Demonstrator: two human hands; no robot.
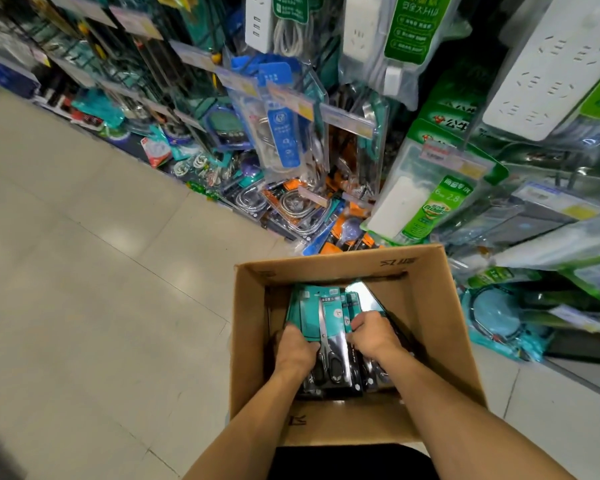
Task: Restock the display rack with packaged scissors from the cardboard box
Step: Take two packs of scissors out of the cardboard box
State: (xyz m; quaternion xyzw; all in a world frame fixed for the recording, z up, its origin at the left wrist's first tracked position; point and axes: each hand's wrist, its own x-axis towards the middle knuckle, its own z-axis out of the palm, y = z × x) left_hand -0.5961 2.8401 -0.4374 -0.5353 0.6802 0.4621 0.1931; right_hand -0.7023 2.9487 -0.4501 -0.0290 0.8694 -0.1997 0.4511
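Observation:
An open cardboard box (pixel 426 306) stands on the floor in front of me. Inside lies a stack of packaged scissors (pixel 326 317), teal cards with black-handled scissors on top. My left hand (pixel 293 349) grips the left edge of the stack, fingers curled under it. My right hand (pixel 373 336) grips the right edge the same way. The display rack (pixel 291 109) rises behind the box, hung with packaged goods on pegs.
Green and white power strip packs (pixel 420 206) hang at the right, close above the box. Orange and blue packages (pixel 340 233) crowd the rack's foot just beyond the box. Beige tiled floor (pixel 84 254) spreads to the left.

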